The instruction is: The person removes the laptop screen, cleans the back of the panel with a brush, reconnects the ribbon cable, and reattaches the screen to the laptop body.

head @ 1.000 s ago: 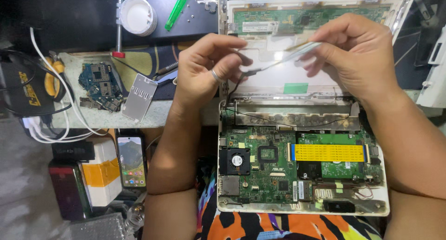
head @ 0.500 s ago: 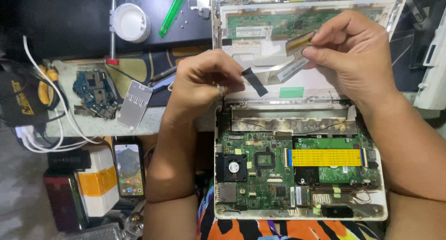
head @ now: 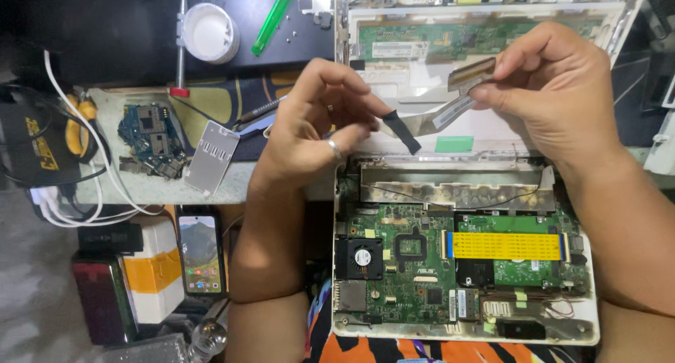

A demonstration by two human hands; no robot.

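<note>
Nearest us lies the opened laptop base [head: 464, 264], its green board bare. Above it our left hand [head: 316, 134] pinches the black end of a flat ribbon cable [head: 429, 120], while our right hand [head: 555, 96] grips its far end before the white screen shell [head: 485, 26].

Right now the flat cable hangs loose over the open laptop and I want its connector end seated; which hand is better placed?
Probably the right hand: it pinches the flat cable at its connector end, while the left hand holds the black-taped end.
</note>
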